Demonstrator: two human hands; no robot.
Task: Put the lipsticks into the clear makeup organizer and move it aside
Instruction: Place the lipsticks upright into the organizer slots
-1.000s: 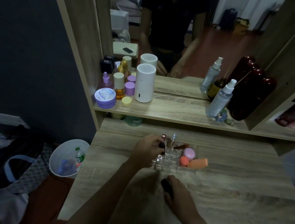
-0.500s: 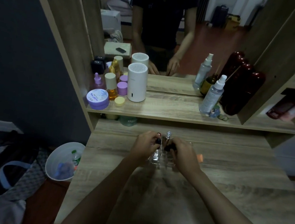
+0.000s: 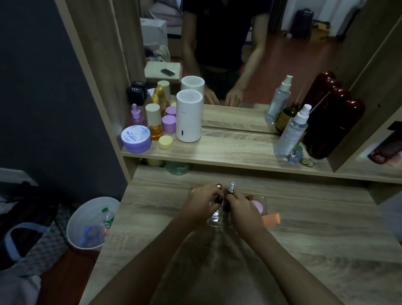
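Purple jar lid [image 3: 136, 134], shelf at ten o'clock: blue print "MOIST HYA", turned sideways. Smaller print on the spray bottle [image 3: 290, 133] at one o'clock unreadable.

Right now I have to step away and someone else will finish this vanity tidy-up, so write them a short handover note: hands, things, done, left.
Left hand: over the left part of the clear plastic makeup organizer, fingers closed on a dark lipstick tube.
Right hand: over the organizer's middle, fingers on another dark lipstick tube.
Organizer: mid-desk on the wooden desk top, with a pink round sponge and an orange wedge sponge at its right end.
Done: two capped tubes, red-topped and clear-topped, stand upright at its back.
Left: seat both held tubes, then move the organizer aside.
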